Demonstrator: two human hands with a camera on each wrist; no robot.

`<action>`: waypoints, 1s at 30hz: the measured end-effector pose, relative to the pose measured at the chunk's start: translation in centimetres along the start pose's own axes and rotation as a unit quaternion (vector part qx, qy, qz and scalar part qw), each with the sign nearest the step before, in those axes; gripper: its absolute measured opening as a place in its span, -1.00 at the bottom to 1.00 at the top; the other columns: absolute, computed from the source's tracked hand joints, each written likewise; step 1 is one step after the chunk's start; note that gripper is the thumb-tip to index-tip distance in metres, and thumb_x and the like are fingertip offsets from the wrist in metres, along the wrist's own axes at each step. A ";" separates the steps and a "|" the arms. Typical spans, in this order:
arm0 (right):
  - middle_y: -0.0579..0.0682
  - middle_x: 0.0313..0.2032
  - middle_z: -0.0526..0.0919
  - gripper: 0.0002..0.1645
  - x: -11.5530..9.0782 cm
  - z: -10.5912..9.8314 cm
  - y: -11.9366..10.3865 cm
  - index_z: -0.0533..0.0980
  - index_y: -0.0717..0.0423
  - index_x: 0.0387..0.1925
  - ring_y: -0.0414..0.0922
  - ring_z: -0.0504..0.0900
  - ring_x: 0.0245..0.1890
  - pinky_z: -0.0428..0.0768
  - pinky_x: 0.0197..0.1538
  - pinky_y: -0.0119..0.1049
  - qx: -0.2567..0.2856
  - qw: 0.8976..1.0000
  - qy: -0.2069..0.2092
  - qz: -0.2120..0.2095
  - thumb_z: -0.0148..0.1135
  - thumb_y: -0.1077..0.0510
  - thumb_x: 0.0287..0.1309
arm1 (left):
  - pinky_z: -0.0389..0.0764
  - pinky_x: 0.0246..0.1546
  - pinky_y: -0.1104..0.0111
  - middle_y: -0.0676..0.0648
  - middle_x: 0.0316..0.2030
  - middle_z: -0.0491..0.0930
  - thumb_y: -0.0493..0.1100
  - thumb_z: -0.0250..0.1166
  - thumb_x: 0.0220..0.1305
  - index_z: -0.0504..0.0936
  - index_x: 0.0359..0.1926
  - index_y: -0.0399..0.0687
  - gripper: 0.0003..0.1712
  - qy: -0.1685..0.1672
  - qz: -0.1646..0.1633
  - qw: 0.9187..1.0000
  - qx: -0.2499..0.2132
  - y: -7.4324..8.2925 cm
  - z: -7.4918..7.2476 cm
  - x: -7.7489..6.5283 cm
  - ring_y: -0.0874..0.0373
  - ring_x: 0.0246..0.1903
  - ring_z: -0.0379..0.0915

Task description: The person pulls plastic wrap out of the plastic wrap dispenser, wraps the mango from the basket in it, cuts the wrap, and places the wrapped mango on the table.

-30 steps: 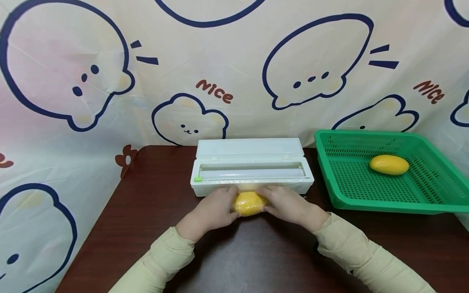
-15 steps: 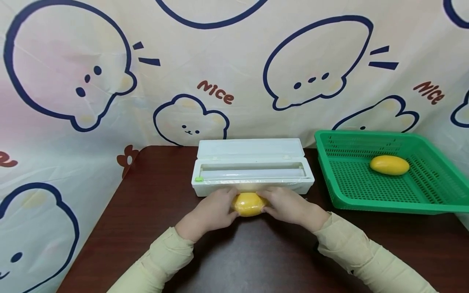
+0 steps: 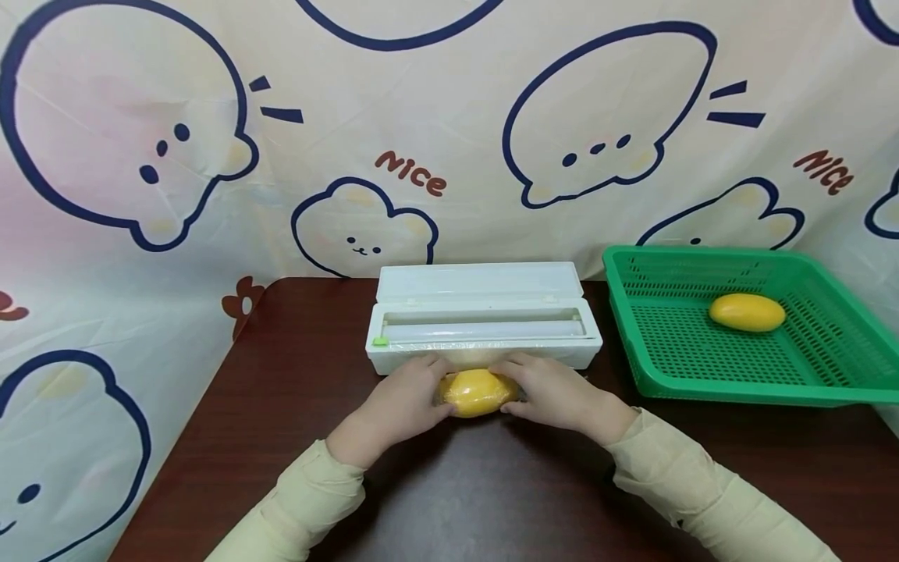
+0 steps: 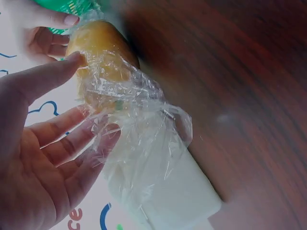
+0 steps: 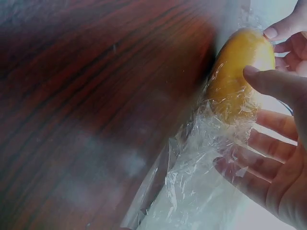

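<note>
A yellow mango [image 3: 477, 393] in clear cling film is held at the front of the white cling film dispenser [image 3: 477, 285]. My left hand [image 3: 407, 396] grips its left end, thumb on the near side and fingers behind. At the other end my right hand [image 3: 551, 394] holds it the same way. Loose, crumpled cling film [image 4: 158, 112] trails from the mango past the left fingers in the left wrist view. In the right wrist view, more bunched film [image 5: 192, 158] hangs by the right fingers. The dispenser's lid stands up, and its film roll [image 3: 485, 329] shows inside.
Right of the dispenser stands a green plastic basket [image 3: 744, 390] with a second mango [image 3: 747, 312] in it. A patterned curtain [image 3: 470, 117] hangs behind the dark wooden table [image 3: 295, 351]. A small green slider [image 3: 380, 341] sits at the dispenser's left front edge.
Both hands have eased slightly outward along the mango, the left one more, so more of its yellow skin shows between them. The mango, dispenser and basket stay in place.
</note>
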State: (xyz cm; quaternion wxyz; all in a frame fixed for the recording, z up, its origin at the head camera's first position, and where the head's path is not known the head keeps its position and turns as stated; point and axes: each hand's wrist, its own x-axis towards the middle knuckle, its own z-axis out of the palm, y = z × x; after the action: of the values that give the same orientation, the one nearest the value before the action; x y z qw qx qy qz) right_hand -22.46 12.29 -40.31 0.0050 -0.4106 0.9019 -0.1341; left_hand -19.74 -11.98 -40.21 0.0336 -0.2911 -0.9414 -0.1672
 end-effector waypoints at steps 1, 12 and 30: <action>0.00 0.06 0.51 -0.35 0.0 0.0 0.0 0.45 0.14 0.15 -0.14 0.52 -0.03 0.56 0.00 -0.20 -0.002 1.000 0.000 0.001 0.46 0.05 0.03 | 0.53 -0.09 0.22 -0.05 -0.13 0.57 -0.06 0.50 0.02 0.59 -0.04 -0.17 -0.49 0.003 -0.001 1.000 -0.004 0.0 0.0 0.0 0.07 -0.17 0.49; 0.00 -0.02 0.59 -0.47 -0.4 -0.3 -0.3 0.53 0.16 0.04 -0.13 0.57 -0.08 0.59 -0.07 -0.20 -0.026 1.000 0.000 -0.004 0.44 0.03 0.06 | 0.53 -0.14 0.26 -0.01 -0.18 0.54 -0.11 0.53 -0.03 0.59 -0.11 -0.14 -0.55 -0.005 -0.004 0.999 -0.034 -0.1 0.0 -0.6 0.13 -0.19 0.44; 0.01 0.01 0.59 -0.39 -0.3 -0.2 -0.6 0.52 0.14 0.08 -0.09 0.54 0.01 0.57 0.01 -0.17 -0.044 0.997 0.035 -0.050 0.47 0.00 0.02 | 0.56 -0.12 0.27 -0.02 -0.11 0.55 -0.04 0.52 -0.01 0.59 -0.01 -0.10 -0.46 0.001 0.001 1.000 -0.017 0.0 -0.2 -0.8 0.15 -0.17 0.47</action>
State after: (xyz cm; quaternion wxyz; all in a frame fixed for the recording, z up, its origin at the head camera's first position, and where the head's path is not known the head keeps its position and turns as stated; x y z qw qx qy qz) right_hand -21.84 12.21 -40.06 -0.0514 -0.4499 0.8849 -0.1087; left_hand -19.07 -12.50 -40.11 0.0301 -0.2922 -0.9382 -0.1832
